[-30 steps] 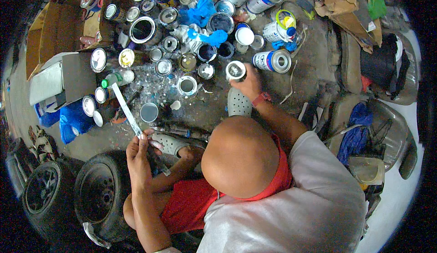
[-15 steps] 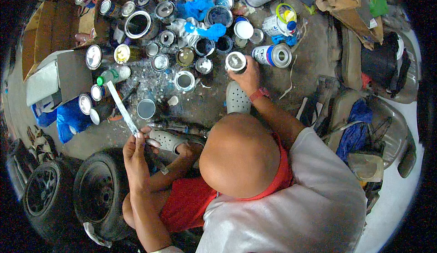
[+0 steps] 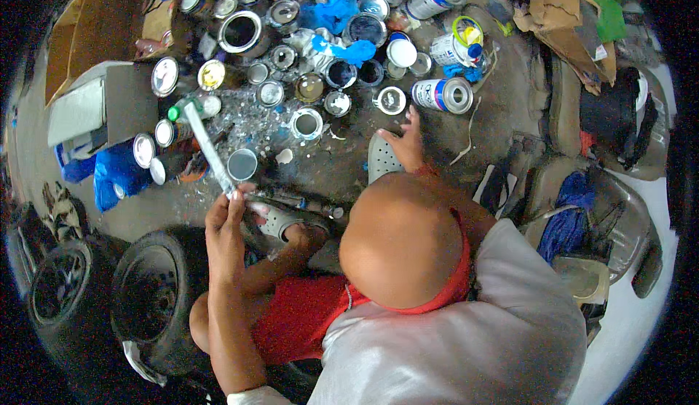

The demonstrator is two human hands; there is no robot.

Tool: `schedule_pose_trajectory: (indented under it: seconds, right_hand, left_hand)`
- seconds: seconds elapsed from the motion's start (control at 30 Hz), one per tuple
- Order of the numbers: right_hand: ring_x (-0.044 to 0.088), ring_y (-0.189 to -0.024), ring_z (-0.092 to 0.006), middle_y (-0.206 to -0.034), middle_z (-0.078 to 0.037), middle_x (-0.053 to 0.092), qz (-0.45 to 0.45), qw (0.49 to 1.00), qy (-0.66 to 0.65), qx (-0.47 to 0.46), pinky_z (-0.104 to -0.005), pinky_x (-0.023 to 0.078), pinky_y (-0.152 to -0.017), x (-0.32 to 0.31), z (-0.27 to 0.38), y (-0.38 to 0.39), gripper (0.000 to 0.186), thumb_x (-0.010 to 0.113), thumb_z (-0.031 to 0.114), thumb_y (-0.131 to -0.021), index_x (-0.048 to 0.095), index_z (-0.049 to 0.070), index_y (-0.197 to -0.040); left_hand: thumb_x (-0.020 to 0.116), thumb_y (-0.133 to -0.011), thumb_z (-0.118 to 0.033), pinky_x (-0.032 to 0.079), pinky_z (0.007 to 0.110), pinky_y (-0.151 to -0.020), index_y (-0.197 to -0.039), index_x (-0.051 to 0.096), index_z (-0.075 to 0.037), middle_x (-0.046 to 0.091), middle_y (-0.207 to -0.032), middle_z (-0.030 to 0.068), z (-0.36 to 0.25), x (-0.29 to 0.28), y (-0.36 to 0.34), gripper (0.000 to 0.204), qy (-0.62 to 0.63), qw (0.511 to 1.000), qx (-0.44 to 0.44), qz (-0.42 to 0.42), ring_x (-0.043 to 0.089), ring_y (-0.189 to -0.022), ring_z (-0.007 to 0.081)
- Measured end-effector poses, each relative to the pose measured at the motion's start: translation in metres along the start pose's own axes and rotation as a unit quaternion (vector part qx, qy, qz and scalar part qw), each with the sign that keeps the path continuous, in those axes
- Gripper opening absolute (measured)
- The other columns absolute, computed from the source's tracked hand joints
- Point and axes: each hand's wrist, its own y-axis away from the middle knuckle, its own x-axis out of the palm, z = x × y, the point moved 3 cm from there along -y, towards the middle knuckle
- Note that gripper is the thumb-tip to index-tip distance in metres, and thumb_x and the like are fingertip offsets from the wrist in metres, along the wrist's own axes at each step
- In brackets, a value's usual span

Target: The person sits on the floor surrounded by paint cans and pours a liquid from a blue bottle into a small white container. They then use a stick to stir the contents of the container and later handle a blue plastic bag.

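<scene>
My left hand [image 3: 227,230] pinches the lower end of a long, flat, whitish stirring stick [image 3: 206,143] between thumb and fingers. The stick slants up and left, its far end overlapping a green-capped clear bottle [image 3: 207,106]. Just right of the stick stands an open round container [image 3: 242,164] with a grey inside. My right hand [image 3: 406,146] is open, thumb and fingers spread, just below a small can [image 3: 392,100] with a whitish top. Nothing shows in that hand. A white-and-blue can [image 3: 443,96] lies on its side to the right of the small can.
Several open paint cans [image 3: 240,33] crowd the paint-spattered floor ahead, with blue gloves [image 3: 342,48] among them. Cardboard boxes [image 3: 131,99] stand on the left, tyres [image 3: 153,288] at lower left. My clog-shod feet [image 3: 382,157] are near the cans. A plastic chair [image 3: 619,215] is on the right.
My right hand has let go of the small can, which now stands on the floor, and has drawn back toward me. My left hand still holds the stirring stick. The view has shifted slightly.
</scene>
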Motion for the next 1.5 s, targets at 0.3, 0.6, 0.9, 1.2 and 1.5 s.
schedule_pose_trajectory:
  seconds: [0.3, 0.6, 0.9, 1.2, 1.5]
  right_hand:
    - [0.069, -0.099, -0.0201, -0.121, -0.01, 0.072, 0.145, 0.923, 0.041, -0.355, -0.0364, 0.056, -0.09, -0.1, 0.273, -0.01, 0.055, 0.081, 0.008, -0.087, 0.061, 0.01, -0.138]
    - [0.068, -0.088, -0.0366, -0.094, -0.012, 0.07, 0.309, 0.593, 0.438, -0.602, -0.0498, 0.055, -0.076, -0.065, 0.354, 0.071, 0.067, 0.068, 0.009, -0.088, 0.052, 0.022, -0.152]
    - [0.065, -0.093, -0.0368, -0.103, -0.015, 0.067, 0.211, 0.814, 0.198, -0.504, -0.0476, 0.051, -0.077, -0.041, 0.235, 0.153, 0.071, 0.073, 0.016, -0.091, 0.047, 0.012, -0.157]
    - [0.073, -0.084, -0.0365, -0.088, -0.018, 0.075, 0.195, 0.917, 0.083, -0.337, -0.0438, 0.056, -0.074, -0.042, 0.29, 0.087, 0.029, 0.057, 0.027, -0.107, 0.074, 0.004, -0.112]
    - [0.071, -0.085, -0.0432, -0.089, -0.02, 0.074, 0.241, 0.854, 0.27, -0.374, -0.0568, 0.054, -0.076, 0.045, 0.245, 0.045, 0.032, 0.061, 0.039, -0.101, 0.075, 0.01, -0.1]
  left_hand:
    - [0.058, -0.109, -0.037, 0.047, 0.029, -0.091, -0.126, 0.074, -0.009, 0.071, -0.104, 0.001, 0.008, 0.023, -0.022, 0.037, 0.047, 0.989, 0.082, 0.112, 0.06, -0.097, 0.0126]
    - [0.053, -0.108, -0.039, 0.045, 0.035, -0.09, -0.131, 0.071, -0.013, 0.068, -0.114, 0.0, 0.019, 0.118, -0.007, 0.039, 0.282, 0.944, 0.027, 0.169, 0.058, -0.099, 0.0122]
    - [0.04, -0.111, -0.053, 0.039, 0.04, -0.113, -0.149, 0.058, -0.009, 0.06, -0.145, 0.0107, 0.069, 0.135, -0.004, 0.061, 0.308, 0.926, 0.012, 0.217, 0.054, -0.132, 0.0248]
    - [0.069, -0.1, -0.044, 0.046, 0.041, -0.102, -0.133, 0.056, 0.0, 0.066, -0.117, 0.0161, 0.246, 0.085, -0.108, 0.057, 0.189, 0.96, -0.004, -0.206, 0.062, -0.113, 0.0291]
    - [0.088, -0.076, -0.059, 0.043, 0.05, -0.114, -0.156, 0.023, 0.007, 0.044, -0.153, 0.0355, 0.24, 0.019, -0.128, 0.122, 0.09, 0.919, -0.198, -0.33, 0.052, -0.136, 0.0491]
